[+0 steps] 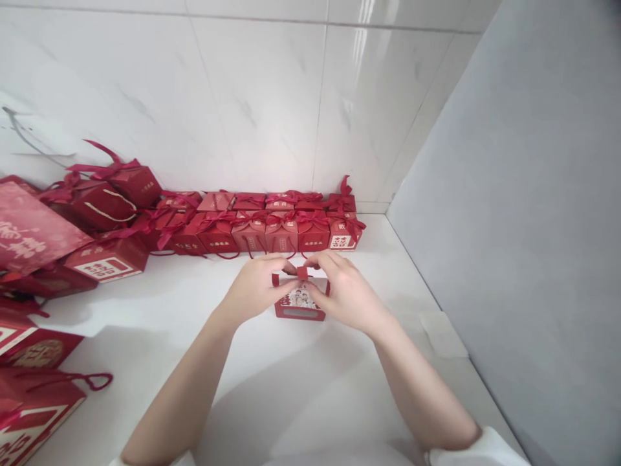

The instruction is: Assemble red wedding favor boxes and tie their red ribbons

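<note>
A small red gift box [299,305] with a picture on its front stands on the white surface [272,388], its top flaps up. My left hand [255,286] grips the box's left side, fingers curled over the top flaps. From the other side, my right hand [342,291] closes its fingers on the top flaps. Both hands meet above the box's opening and hide most of its top.
A row of closed red gift boxes with ribbon bows [272,223] lines the tiled back wall [262,97]. More red boxes and red paper bags [33,291] pile up at the left. A grey wall [533,226] bounds the right side.
</note>
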Motion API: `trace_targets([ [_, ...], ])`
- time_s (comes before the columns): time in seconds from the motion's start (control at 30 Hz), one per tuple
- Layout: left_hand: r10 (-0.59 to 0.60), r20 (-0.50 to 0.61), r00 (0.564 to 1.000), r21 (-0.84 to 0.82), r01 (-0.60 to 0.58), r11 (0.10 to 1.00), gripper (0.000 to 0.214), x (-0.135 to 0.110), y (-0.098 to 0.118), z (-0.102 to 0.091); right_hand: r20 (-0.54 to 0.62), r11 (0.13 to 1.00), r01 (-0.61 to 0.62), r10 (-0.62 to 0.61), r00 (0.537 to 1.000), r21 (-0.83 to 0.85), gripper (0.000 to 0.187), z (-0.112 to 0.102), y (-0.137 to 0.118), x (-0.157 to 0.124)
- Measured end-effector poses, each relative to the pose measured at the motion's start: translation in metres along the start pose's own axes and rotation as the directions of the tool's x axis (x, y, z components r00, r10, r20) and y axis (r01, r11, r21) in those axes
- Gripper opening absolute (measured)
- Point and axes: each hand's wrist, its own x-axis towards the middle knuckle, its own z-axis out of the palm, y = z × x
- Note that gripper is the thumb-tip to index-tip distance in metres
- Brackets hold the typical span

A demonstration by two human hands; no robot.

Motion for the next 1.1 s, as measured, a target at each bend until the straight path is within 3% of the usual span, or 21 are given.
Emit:
trace_targets([
  [0.27, 0.069, 0.044, 0.997, 0.021, -0.070, 0.997, 0.014, -0.002, -0.001, -0.004, 0.031, 0.997, 0.066, -0.065, 0.997, -0.050, 0.002, 0.005, 0.007, 0.000],
  [0.5, 0.191, 0.068, 0.979, 0.062, -0.195, 0.979, 0.020, -0.003, -0.001, -0.008, 0.112, 0.971, 0.199, -0.185, 0.976, -0.131, 0.014, -0.001, 0.011, -0.001],
  [0.7, 0.267, 0.132, 0.955, 0.016, -0.271, 0.962, 0.012, -0.005, 0.006, -0.011, 0.179, 0.944, 0.294, -0.267, 0.947, -0.148, 0.015, -0.004, 0.008, 0.000],
  [1.1, 0.068, 0.179, 0.982, 0.074, -0.083, 0.994, 0.003, -0.006, 0.015, -0.017, 0.180, 0.973, 0.205, -0.185, 0.966, -0.104, 0.007, -0.006, 0.010, -0.001],
])
